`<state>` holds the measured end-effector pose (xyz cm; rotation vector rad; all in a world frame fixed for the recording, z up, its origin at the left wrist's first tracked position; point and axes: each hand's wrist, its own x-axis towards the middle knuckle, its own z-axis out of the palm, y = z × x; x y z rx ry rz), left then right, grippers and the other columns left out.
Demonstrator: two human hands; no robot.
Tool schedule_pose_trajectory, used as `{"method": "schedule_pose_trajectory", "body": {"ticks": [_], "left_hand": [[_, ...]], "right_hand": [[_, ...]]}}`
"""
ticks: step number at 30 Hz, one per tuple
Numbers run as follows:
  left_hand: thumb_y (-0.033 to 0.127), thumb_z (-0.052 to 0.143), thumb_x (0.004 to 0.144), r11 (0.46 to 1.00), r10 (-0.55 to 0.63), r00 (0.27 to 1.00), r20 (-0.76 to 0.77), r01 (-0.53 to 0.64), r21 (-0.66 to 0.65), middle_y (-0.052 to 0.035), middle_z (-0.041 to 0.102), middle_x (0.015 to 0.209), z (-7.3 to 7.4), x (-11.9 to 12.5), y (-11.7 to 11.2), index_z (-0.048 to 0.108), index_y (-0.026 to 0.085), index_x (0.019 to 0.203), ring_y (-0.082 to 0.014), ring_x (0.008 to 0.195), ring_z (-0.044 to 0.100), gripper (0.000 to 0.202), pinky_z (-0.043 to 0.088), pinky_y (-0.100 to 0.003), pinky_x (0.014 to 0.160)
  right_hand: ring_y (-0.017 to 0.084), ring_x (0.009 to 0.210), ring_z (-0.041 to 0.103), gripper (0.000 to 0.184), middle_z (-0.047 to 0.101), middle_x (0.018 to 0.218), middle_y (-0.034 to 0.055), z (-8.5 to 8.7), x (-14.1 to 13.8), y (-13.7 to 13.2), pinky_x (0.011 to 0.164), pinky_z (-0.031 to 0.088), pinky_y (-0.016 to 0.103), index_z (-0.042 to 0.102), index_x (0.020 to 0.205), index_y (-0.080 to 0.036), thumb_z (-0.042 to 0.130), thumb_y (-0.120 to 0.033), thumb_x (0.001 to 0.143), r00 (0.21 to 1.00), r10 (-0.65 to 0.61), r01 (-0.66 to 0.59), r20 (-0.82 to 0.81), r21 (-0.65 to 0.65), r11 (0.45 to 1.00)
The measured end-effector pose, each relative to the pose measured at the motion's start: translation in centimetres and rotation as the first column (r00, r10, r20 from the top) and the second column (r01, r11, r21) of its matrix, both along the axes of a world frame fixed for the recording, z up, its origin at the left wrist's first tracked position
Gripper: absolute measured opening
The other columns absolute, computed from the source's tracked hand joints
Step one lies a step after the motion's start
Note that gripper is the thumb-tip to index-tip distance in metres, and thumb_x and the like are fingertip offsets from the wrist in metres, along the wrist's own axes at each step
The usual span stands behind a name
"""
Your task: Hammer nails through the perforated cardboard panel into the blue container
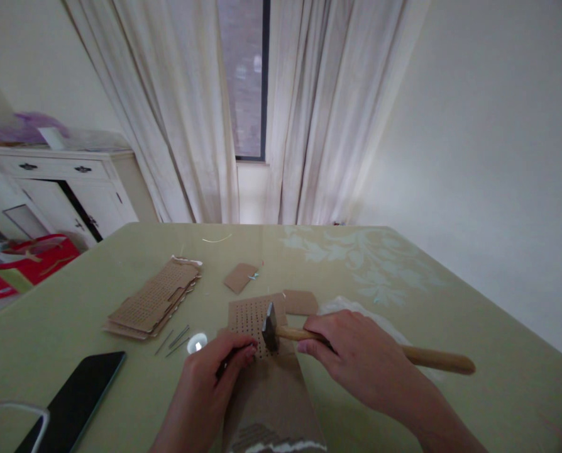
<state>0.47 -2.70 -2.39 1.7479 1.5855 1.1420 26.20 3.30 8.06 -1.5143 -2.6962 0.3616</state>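
Note:
My right hand (356, 360) is closed round the wooden handle of a hammer (309, 336), whose dark metal head hangs just over a cardboard piece (251, 314) punched with rows of small holes. My left hand (210, 380) is pinched at the left edge of that cardboard, fingertips close to the hammer head, holding something thin and dark that I cannot make out. The cardboard lies on a longer brown cardboard strip (274, 402) that runs toward me.
A stack of perforated cardboard (153, 302) lies to the left, with several nails (175, 340) and a small round white object (197, 343) beside it. A black phone (73, 402) and white cable sit front left. Small cardboard scraps (239, 277) lie further back on the green table (451, 314). A white cabinet (64, 182) stands far left.

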Motion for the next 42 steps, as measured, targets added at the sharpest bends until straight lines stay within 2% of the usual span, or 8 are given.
{"method": "schedule_pose_trajectory", "body": {"ticks": [13,17,23,33,39,42], "left_hand": [[0.042,0.069,0.100,0.996,0.051,0.998,0.023,-0.053,0.076,0.0058,0.086,0.089,0.4,0.2,0.2,0.085,0.034,0.097,-0.0160,0.079,0.080,0.018,0.056,-0.018,0.069],[0.042,0.069,0.100,0.997,0.052,0.998,0.035,-0.054,0.061,0.0059,0.084,0.086,0.4,0.3,0.3,0.085,0.034,0.095,-0.0152,0.075,0.078,0.019,0.055,-0.018,0.067],[0.043,0.069,0.102,0.999,-0.002,1.000,0.008,0.002,0.037,0.0046,0.086,0.093,0.0,0.1,0.2,0.085,0.034,0.102,-0.0166,0.082,0.080,0.018,0.057,-0.018,0.071],[0.042,0.067,0.103,0.998,0.025,0.999,0.023,-0.026,0.058,0.0053,0.084,0.087,0.8,0.6,0.0,0.084,0.034,0.095,-0.0162,0.078,0.077,0.020,0.054,-0.019,0.070],[0.041,0.069,0.104,0.996,-0.015,1.000,-0.024,0.017,0.084,0.0023,0.085,0.092,0.4,0.4,0.1,0.084,0.032,0.099,-0.0184,0.082,0.079,0.018,0.059,-0.022,0.075],[0.038,0.069,0.104,0.995,-0.020,0.999,-0.049,0.024,0.099,0.0023,0.085,0.092,0.1,0.4,0.3,0.084,0.032,0.099,-0.0185,0.081,0.078,0.017,0.060,-0.023,0.076]], "right_hand": [[0.028,0.085,0.077,0.030,0.083,0.088,0.0048,-0.1,-0.2,0.0,0.070,0.040,0.036,0.082,0.092,-0.025,0.065,-0.041,0.111,1.000,-0.004,0.004,0.009,0.002,1.000],[0.028,0.087,0.077,0.030,0.083,0.089,0.0047,0.0,-0.2,0.0,0.071,0.039,0.035,0.081,0.093,-0.024,0.065,-0.041,0.112,1.000,0.001,-0.001,0.026,0.003,1.000],[0.028,0.087,0.077,0.031,0.083,0.089,0.0043,0.0,-0.2,0.0,0.071,0.038,0.035,0.080,0.091,-0.024,0.065,-0.042,0.111,1.000,0.000,0.000,0.031,0.000,1.000],[0.027,0.087,0.077,0.029,0.083,0.089,0.0050,-0.1,-0.2,0.1,0.072,0.041,0.035,0.082,0.093,-0.024,0.066,-0.041,0.110,1.000,-0.014,0.014,0.016,-0.010,1.000],[0.029,0.088,0.076,0.029,0.083,0.090,0.0067,0.4,0.0,0.0,0.074,0.042,0.036,0.082,0.094,-0.024,0.065,-0.040,0.111,0.999,-0.020,0.021,-0.031,0.032,0.999],[0.025,0.085,0.073,0.028,0.081,0.088,0.0034,1.0,0.1,-0.5,0.076,0.042,0.034,0.079,0.093,-0.024,0.065,-0.039,0.111,0.983,-0.037,0.046,-0.178,0.047,0.998]]}}
